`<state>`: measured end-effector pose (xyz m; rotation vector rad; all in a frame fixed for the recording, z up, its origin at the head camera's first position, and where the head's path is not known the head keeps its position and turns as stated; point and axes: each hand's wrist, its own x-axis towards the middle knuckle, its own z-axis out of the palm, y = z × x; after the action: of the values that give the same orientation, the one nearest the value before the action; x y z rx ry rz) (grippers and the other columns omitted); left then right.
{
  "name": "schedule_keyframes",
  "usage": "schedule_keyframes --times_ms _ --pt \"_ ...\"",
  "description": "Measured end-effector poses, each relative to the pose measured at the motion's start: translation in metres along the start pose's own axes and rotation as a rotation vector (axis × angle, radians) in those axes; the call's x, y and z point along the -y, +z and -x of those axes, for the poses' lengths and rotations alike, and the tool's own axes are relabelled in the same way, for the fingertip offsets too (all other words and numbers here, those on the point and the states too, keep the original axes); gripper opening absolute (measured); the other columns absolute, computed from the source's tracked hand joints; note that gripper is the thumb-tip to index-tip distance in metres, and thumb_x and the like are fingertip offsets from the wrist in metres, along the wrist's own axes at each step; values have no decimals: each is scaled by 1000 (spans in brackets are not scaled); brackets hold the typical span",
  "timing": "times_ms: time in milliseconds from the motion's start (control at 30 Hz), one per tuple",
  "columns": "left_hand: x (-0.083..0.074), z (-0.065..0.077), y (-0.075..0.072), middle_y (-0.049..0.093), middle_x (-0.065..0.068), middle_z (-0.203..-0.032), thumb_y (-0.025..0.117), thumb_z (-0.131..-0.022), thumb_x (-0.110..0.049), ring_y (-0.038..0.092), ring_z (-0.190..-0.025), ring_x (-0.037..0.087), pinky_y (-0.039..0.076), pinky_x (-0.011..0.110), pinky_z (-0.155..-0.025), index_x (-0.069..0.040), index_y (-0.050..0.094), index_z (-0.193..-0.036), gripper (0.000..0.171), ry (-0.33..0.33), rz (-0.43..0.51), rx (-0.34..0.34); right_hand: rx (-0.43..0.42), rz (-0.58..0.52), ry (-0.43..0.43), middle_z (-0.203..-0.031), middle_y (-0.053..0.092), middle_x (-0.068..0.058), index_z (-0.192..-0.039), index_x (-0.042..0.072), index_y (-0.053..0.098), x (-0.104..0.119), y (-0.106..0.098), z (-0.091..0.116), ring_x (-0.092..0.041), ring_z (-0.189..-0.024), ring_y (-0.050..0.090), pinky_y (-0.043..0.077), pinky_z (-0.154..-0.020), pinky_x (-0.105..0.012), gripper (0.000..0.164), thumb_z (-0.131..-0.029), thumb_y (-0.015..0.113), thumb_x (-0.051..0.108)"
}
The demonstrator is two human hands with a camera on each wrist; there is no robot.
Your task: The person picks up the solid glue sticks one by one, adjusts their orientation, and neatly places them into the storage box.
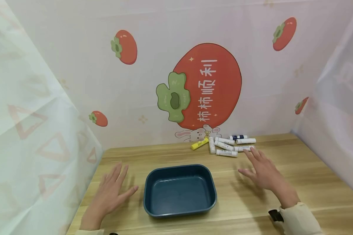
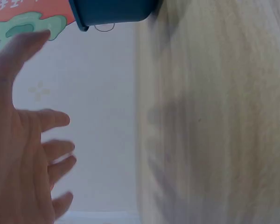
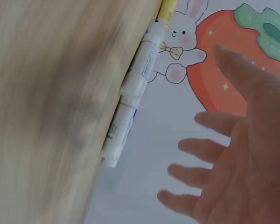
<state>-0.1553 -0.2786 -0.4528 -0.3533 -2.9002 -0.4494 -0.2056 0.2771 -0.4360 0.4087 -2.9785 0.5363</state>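
A dark blue rectangular tray [image 1: 179, 195] stands on the wooden table between the two hands, with nothing inside. To its left my left hand [image 1: 109, 192] hovers over the table, fingers spread, thumb toward the tray's wall. My right hand [image 1: 264, 171] hovers right of the tray with spread fingers and holds nothing. Just beyond its fingertips lies a loose group of glue sticks: several white glue sticks [image 1: 226, 153], a yellow glue stick [image 1: 200, 143] and a navy glue stick [image 1: 238, 137]. The right wrist view shows a white glue stick [image 3: 119, 133] lying past the fingers.
The wooden table [image 1: 129, 160] ends at a white backdrop [image 1: 76, 49] printed with persimmons and a rabbit. More printed sheet hangs at the left side [image 1: 26, 130] and the right side [image 1: 344, 107]. A black wrist strap [image 1: 276, 215] shows at the right sleeve.
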Motion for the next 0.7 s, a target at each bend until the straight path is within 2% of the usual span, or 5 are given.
schedule_keyframes --times_ms 67,167,333,467,700 --pt "-2 0 -2 30 23 -172 67 -97 -58 31 -157 47 29 73 -120 -3 35 -164 92 46 57 4 0 -14 -47 -167 29 -34 -162 1 38 -3 -3 -5 -63 -150 29 31 -115 -80 85 -100 69 51" --pt "-7 1 -3 26 17 -175 68 -97 -58 29 -159 44 32 69 -121 -7 27 -168 96 88 122 50 7 -27 -125 -162 40 -33 -158 -1 45 -7 -6 -16 -58 -147 40 38 -115 -74 78 -99 73 43" --pt "-18 3 -4 22 15 -177 67 -95 -66 28 -160 44 35 68 -121 -12 20 -170 104 131 145 113 21 -16 -216 -149 57 -31 -148 -5 56 -12 -1 -39 -54 -136 55 47 -111 -68 65 -98 77 30" --pt "-26 3 -1 25 15 -176 68 -90 -73 32 -158 43 39 67 -120 -8 23 -169 112 188 106 134 40 0 -227 -143 62 -30 -142 -7 61 -17 5 -56 -54 -133 58 48 -110 -67 59 -97 78 26" --pt "-41 0 6 30 17 -174 59 -85 -87 33 -160 38 36 62 -124 -1 31 -165 121 281 -77 111 37 20 -255 -130 70 -30 -130 -11 68 -27 12 -78 -49 -122 66 54 -104 -62 50 -92 83 17"
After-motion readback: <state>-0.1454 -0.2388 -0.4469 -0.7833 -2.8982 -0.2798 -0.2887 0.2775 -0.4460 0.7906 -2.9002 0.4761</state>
